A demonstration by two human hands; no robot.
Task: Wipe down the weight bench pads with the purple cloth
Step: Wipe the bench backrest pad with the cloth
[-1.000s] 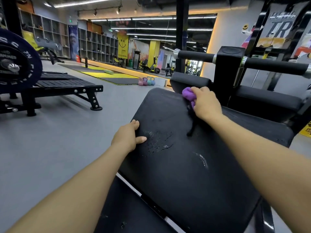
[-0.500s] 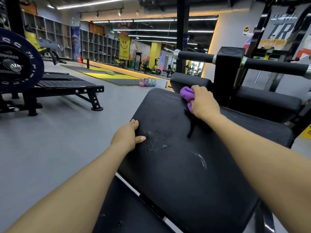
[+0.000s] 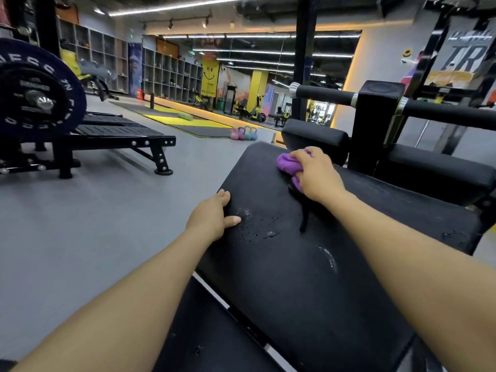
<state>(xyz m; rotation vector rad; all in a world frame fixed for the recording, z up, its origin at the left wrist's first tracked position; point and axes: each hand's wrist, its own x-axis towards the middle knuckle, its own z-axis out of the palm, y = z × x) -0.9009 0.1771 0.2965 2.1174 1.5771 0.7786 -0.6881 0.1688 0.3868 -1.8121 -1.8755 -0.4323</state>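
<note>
A large black bench pad (image 3: 308,277) fills the middle and right of the view, worn and scuffed near its left side. My right hand (image 3: 316,175) grips the bunched purple cloth (image 3: 288,163) and holds it against the pad's far end. My left hand (image 3: 214,214) grasps the pad's left edge, fingers curled over the side and thumb lying on top. A second black pad (image 3: 209,331) lies lower, in front of the first one.
Past the pad stand smaller black pads (image 3: 314,139), a black post (image 3: 375,124) and padded roller bars (image 3: 324,95). A black platform bench (image 3: 112,138) with a large weight plate (image 3: 35,98) stands on the grey floor at left. Coloured kettlebells (image 3: 243,133) sit farther back.
My right hand with the cloth has shifted slightly along the pad's far end, showing more of the cloth. My left hand has stayed on the pad's edge.
</note>
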